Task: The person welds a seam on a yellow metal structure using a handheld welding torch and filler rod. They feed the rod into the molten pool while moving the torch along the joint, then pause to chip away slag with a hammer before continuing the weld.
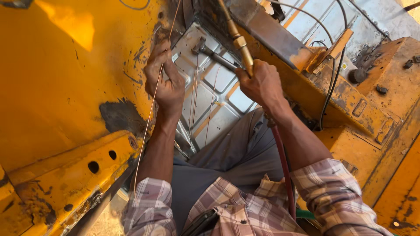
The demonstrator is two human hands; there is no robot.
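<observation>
The thin filler rod (151, 109) runs up along the yellow body panel (57, 87), pinched between the fingers of the left hand (164, 78). The right hand (261, 83) is closed around the brass torch (238, 41), which points up at the dark seam. A red hose (283, 166) hangs under the right forearm. Behind the hands lies a grey ribbed floor panel (218, 105).

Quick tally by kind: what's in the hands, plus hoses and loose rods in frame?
Brass torch: 1, in the right hand, torch
Thin filler rod in the left hand: 1, rod
Loose rods on the ribbed floor panel: 2, rods
Red hose: 1
Total: 5
</observation>
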